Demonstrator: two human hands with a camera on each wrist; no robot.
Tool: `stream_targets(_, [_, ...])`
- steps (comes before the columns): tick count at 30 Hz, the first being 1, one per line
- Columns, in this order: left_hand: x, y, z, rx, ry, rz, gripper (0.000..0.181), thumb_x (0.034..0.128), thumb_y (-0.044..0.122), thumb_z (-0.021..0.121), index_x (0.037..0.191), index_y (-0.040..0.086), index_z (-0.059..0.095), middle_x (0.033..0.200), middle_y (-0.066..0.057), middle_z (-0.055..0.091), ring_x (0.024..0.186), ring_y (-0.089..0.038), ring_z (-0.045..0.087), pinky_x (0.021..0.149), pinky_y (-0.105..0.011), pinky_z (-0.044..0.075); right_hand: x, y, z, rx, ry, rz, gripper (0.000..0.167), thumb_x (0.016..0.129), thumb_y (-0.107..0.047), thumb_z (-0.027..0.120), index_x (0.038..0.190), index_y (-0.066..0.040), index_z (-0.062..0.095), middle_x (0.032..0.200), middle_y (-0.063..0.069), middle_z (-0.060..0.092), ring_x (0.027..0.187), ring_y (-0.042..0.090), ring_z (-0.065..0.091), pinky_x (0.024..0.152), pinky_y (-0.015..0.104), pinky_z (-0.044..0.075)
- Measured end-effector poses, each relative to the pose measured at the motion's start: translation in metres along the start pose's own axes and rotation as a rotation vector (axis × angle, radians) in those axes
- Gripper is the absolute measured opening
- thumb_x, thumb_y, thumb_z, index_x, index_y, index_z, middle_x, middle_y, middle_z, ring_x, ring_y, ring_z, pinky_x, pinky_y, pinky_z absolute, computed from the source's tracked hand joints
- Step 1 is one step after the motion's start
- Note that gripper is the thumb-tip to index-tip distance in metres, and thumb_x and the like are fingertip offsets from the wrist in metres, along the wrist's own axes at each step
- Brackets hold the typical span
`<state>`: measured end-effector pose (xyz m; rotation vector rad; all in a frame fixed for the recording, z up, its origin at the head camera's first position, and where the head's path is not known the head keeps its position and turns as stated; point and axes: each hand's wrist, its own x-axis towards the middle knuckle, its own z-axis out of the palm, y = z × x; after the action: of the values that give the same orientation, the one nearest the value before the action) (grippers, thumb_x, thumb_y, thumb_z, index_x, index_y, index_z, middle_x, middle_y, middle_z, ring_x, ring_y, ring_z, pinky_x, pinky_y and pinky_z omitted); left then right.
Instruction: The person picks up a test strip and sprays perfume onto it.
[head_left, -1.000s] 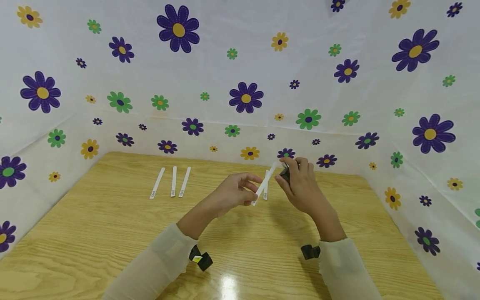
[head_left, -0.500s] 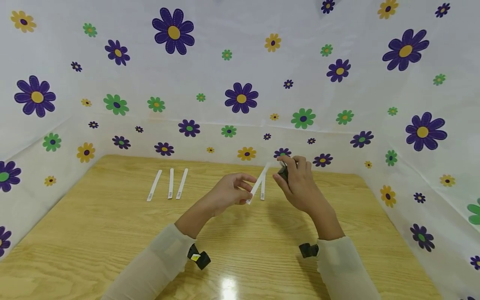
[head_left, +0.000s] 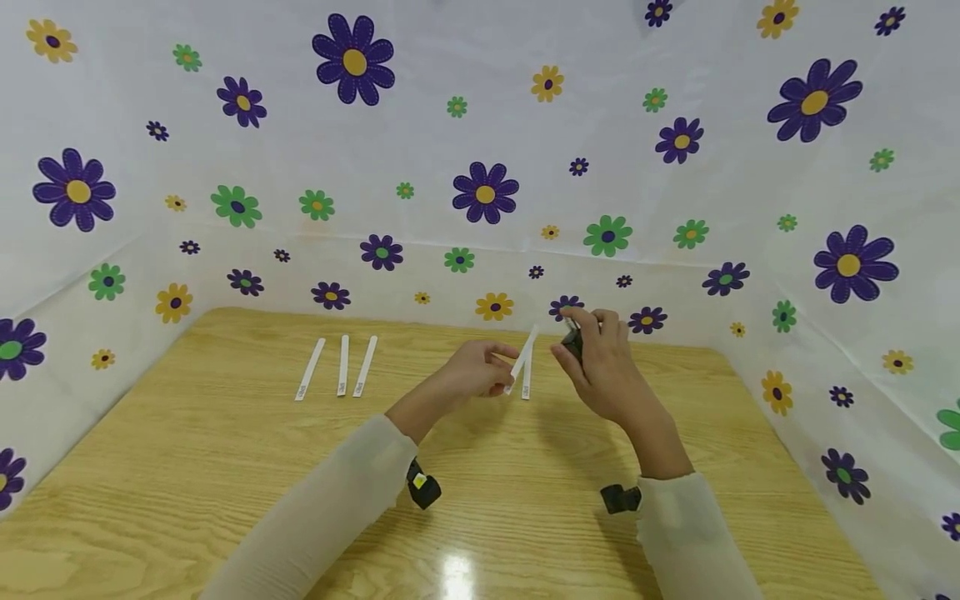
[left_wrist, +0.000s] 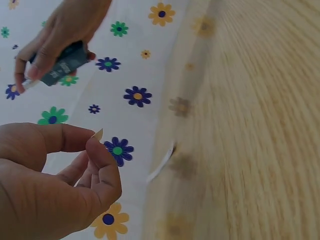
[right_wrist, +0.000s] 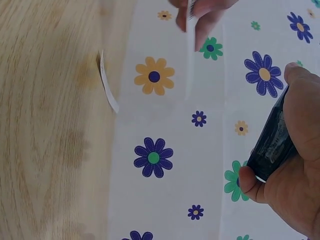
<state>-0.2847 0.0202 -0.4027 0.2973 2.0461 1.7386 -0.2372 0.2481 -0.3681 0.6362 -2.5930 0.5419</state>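
Observation:
My left hand (head_left: 471, 371) pinches a white paper test strip (head_left: 522, 358) near its printed lower end, between thumb and index finger. The strip slants up toward the right; in the right wrist view its far part is blurred. To its right, my right hand (head_left: 606, 367) grips a small dark spray bottle (left_wrist: 69, 64) with pale lettering, raised above the table. The index finger lies at the bottle's top, near a whitish nozzle. A gap separates bottle and strip. Another white strip (right_wrist: 106, 82) lies on the table behind the held one, partly covered by it in the head view.
Three more strips lie apart at the back left of the wooden table (head_left: 225, 467): a left strip (head_left: 310, 369), a middle strip (head_left: 342, 367) and a right strip (head_left: 365, 367). A white flowered cloth (head_left: 420, 125) encloses the back and sides.
My left hand has moved forward and slightly right with the strip, which stands a little steeper. The right hand stays in nearly the same place with the bottle.

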Motion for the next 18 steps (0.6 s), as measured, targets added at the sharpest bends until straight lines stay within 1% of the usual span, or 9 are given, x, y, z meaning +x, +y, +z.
stream_targets(3, [0.012,-0.002,0.003,0.007,-0.007,-0.02,0.046,0.0934,-0.001,0.066,0.139,0.002,0.058,0.115,-0.018,0.064,0.076,-0.019,0.06,0.084,-0.043,0.056,0.0,0.0,-0.001,0.003,0.002,0.009,0.053,0.106,-0.028,0.057,0.149,-0.016,0.03,0.131,0.032,0.034,0.115,0.048,0.035,0.089,0.06,0.041])
stream_targets(7, [0.025,-0.007,0.007,0.017,0.002,-0.04,0.047,0.0928,-0.003,0.063,0.139,0.0,0.057,0.098,-0.013,0.065,0.067,-0.017,0.057,0.073,-0.036,0.055,0.0,0.0,-0.002,0.008,-0.002,0.023,0.052,0.106,-0.029,0.057,0.149,-0.016,0.03,0.132,0.033,0.033,0.116,0.048,0.035,0.089,0.061,0.042])
stream_targets(10, [0.034,-0.011,0.01,0.035,0.029,-0.051,0.044,0.0917,-0.004,0.063,0.136,0.0,0.059,0.084,-0.009,0.064,0.063,-0.016,0.055,0.067,-0.032,0.052,0.001,0.0,-0.002,0.012,-0.009,0.035,0.052,0.107,-0.03,0.056,0.15,-0.017,0.029,0.133,0.033,0.033,0.117,0.048,0.035,0.089,0.062,0.042])
stream_targets(13, [0.042,-0.013,0.013,0.075,0.067,-0.065,0.043,0.0896,-0.006,0.063,0.133,0.001,0.061,0.073,-0.007,0.061,0.059,-0.015,0.052,0.06,-0.029,0.047,0.002,-0.001,-0.002,0.012,-0.01,0.042,0.052,0.107,-0.03,0.055,0.15,-0.018,0.028,0.133,0.033,0.032,0.118,0.048,0.034,0.089,0.062,0.042])
stream_targets(18, [0.049,-0.011,0.014,0.147,0.105,-0.085,0.045,0.0879,-0.008,0.063,0.132,0.0,0.061,0.067,-0.005,0.057,0.056,-0.014,0.048,0.055,-0.028,0.04,0.003,-0.002,-0.003,0.006,-0.004,0.041,0.053,0.107,-0.029,0.056,0.15,-0.018,0.027,0.132,0.032,0.032,0.116,0.047,0.035,0.088,0.062,0.043])
